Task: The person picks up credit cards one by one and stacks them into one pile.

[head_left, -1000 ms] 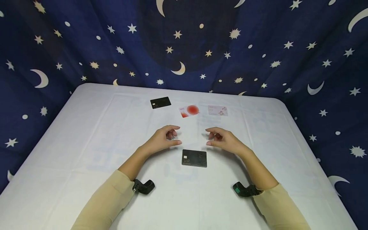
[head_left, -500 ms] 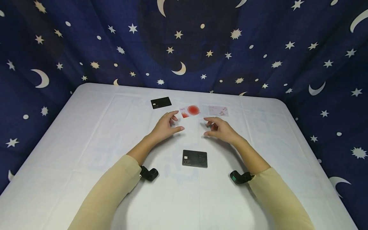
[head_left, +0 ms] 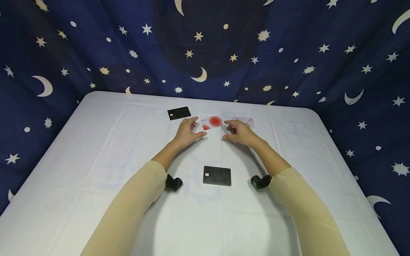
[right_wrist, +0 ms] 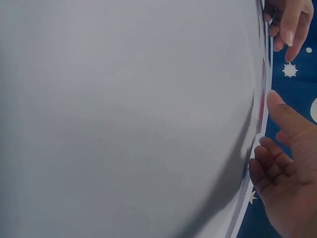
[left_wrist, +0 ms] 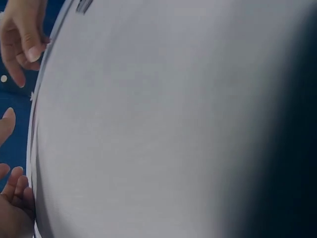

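A white card with a red circle (head_left: 215, 121) lies flat between my two hands in the head view. My left hand (head_left: 186, 132) is just left of it, thumb and fingers spread apart with nothing between them. On the other side, my right hand (head_left: 241, 133) is near the card's right edge, its thumb and index finger parted and holding nothing. Behind the right hand, a pale pink card (head_left: 248, 121) is partly covered. Nearer to me lies a thick black VIP card (head_left: 217, 176), possibly a stack. The right wrist view shows the right hand (right_wrist: 290, 168) from the side.
Another black VIP card (head_left: 179, 113) lies behind the left hand, close to its fingertips. A white cloth covers the table (head_left: 105, 153). Along the far side hangs a dark blue curtain (head_left: 128, 46) with stars and moons.
Both hands have moved forward, away from me, from just beyond the near black card to either side of the card with the red circle. The cards have stayed in place.
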The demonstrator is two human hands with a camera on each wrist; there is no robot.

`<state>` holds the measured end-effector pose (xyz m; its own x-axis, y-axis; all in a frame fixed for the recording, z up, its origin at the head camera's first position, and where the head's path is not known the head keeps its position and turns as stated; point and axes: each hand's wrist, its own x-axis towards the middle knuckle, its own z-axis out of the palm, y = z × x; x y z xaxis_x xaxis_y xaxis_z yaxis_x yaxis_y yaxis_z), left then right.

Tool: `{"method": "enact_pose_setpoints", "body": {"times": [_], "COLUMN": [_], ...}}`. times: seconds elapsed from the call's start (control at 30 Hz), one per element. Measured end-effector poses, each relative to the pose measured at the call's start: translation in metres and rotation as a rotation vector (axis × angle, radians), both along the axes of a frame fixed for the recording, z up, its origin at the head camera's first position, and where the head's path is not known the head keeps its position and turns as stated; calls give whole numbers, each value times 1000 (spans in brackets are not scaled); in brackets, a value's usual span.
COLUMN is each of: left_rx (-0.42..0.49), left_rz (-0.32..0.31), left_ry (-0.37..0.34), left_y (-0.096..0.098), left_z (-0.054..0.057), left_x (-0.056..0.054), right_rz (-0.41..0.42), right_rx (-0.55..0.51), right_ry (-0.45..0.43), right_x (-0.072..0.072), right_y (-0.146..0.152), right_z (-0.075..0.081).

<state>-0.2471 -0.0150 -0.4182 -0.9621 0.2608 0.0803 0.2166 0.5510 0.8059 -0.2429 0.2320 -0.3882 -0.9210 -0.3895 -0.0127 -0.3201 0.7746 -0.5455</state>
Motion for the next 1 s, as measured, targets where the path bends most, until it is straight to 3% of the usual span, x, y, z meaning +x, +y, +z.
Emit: {"method": "enact_pose_setpoints", "body": {"times": [0.27, 0.53, 0.8, 1.0], "left_rx": [-173, -294, -412, -414], "left_rz": [79, 139, 161, 162], "left_ry": [-10, -15, 10, 42], "left_y": [12, 20, 26, 24], "left_z": [-1, -5, -8, -10], "left_x": [-11, -15, -14, -13], "right_rz": [-22, -61, -68, -70], "right_rx": [94, 165, 245, 226], "right_ry": [-14, -87, -144, -114], "right_x": [-27, -43, -48, -47], "right_y": [-9, -25, -32, -34], "right_z": [6, 7, 3, -2]}}
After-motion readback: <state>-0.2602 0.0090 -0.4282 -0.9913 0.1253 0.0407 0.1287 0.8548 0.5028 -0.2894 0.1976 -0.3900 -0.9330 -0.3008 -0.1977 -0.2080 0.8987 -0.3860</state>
